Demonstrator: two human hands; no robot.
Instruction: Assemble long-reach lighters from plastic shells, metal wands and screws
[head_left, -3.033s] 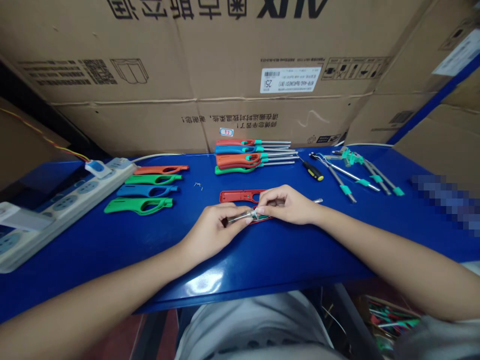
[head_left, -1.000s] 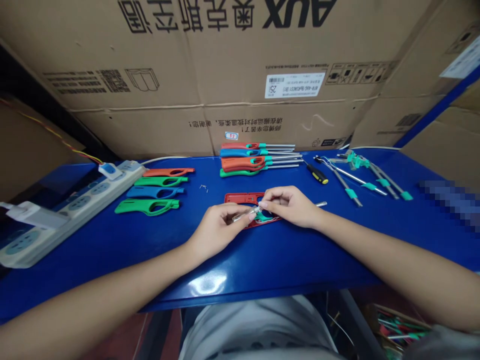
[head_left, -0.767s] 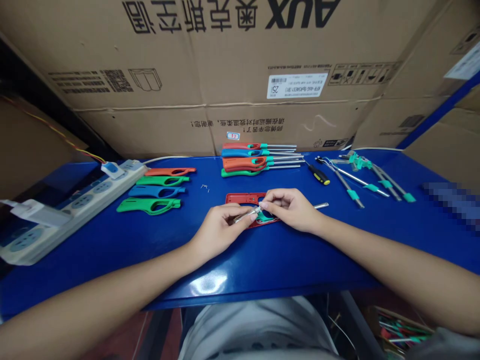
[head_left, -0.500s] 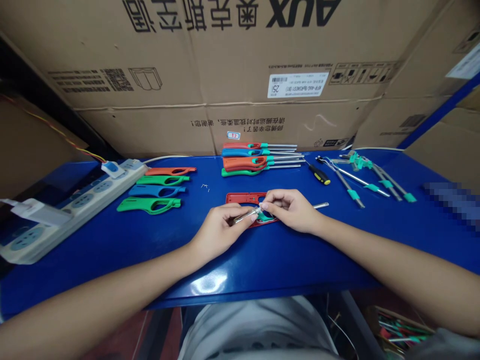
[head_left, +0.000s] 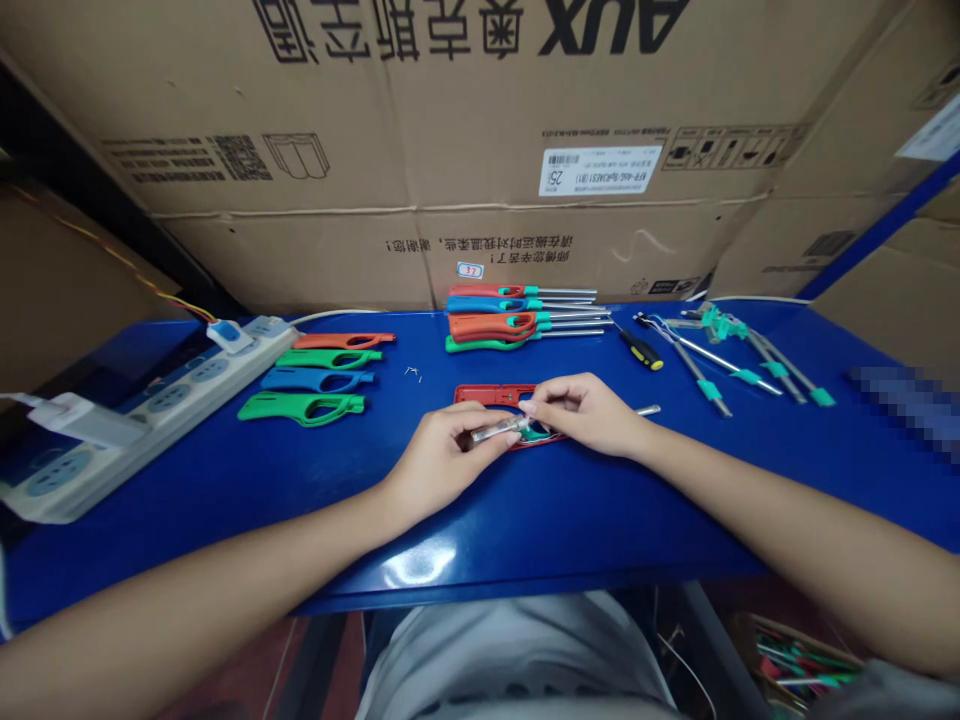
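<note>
My left hand (head_left: 450, 450) pinches a small clear fuel tank (head_left: 491, 431) between thumb and fingers, tilted over a red lighter shell (head_left: 480, 394). At the tank's right end, my right hand (head_left: 585, 415) has its thumb and forefinger closed; whatever tiny part they grip is hidden by the fingertips. The red shell lies on the blue table with its inside facing up, and a teal trigger (head_left: 534, 433) shows within it. Its metal tube (head_left: 649, 410) sticks out to the right, beyond my right hand. Both hands cover much of the shell.
Several colored shell halves (head_left: 322, 380) lie at left beside a power strip (head_left: 165, 400). Assembled long lighters (head_left: 495, 325) are stacked at the back. A screwdriver (head_left: 641, 350) and tube assemblies (head_left: 750, 370) lie to the right. Small screws (head_left: 412, 373) sit near the middle.
The tank in my left hand has turned slightly toward level. Both hands stay together over the red shell; the whole view has shifted a little.
</note>
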